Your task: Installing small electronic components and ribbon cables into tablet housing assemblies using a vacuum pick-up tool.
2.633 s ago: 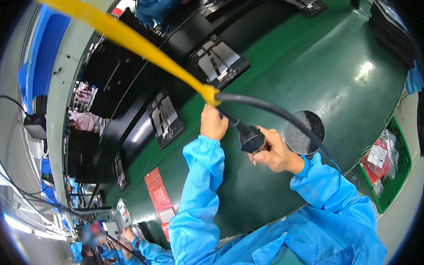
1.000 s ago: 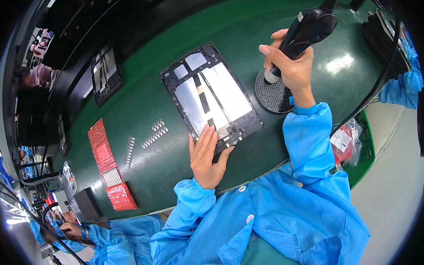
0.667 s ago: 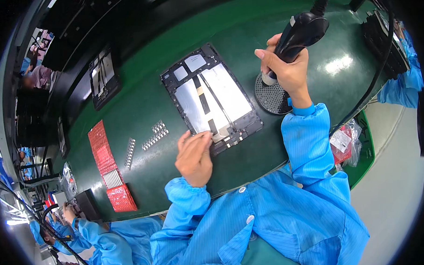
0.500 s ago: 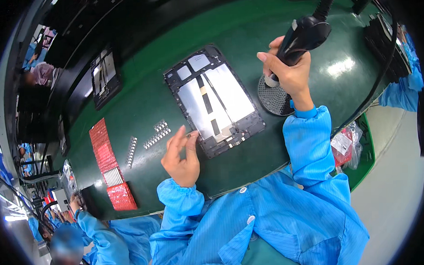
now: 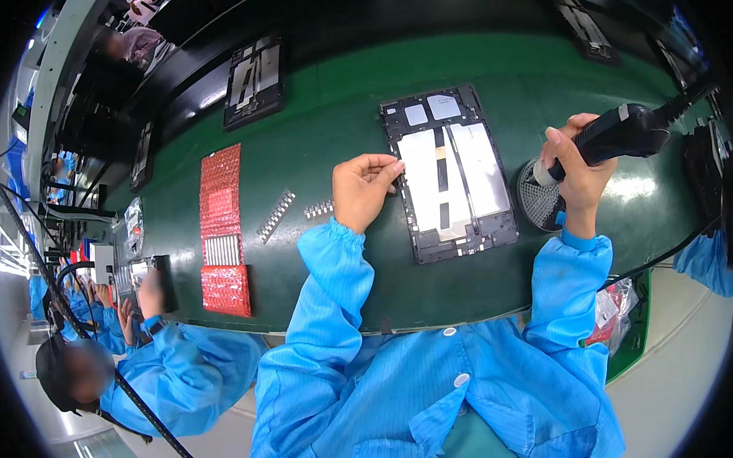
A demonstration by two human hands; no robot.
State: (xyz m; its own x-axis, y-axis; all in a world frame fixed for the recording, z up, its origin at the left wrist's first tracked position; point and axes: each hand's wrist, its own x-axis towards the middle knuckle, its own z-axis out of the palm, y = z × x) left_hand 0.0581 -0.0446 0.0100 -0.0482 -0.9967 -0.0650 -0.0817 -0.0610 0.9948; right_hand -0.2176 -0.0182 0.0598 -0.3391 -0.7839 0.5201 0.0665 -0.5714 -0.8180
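A tablet housing [image 5: 429,182] lies open on the green table, its silver plates and dark ribbon strips showing. My left hand [image 5: 360,190] is at its left edge, thumb and fingers pinched together at the rim; anything between the fingertips is too small to make out. My right hand [image 5: 584,179] is wrapped round a black corded hand tool [image 5: 625,133], perhaps a hot-air gun, its pale nozzle end pointing down left. Beneath that nozzle stands a round grey perforated disc [image 5: 535,197], to the right of the housing.
Strips of small metal parts [image 5: 277,216] lie left of my left hand, beside red bubble wrap [image 5: 225,290] with pale strips. Another tablet housing [image 5: 254,81] lies far left, one more [image 5: 587,31] far right. A green bin [image 5: 635,333] holds bags. A co-worker [image 5: 174,373] sits at left.
The view has shifted. My left hand has moved from the housing's lower left corner up along its left edge, fingers closer together. The tool in my right hand now lies more level.
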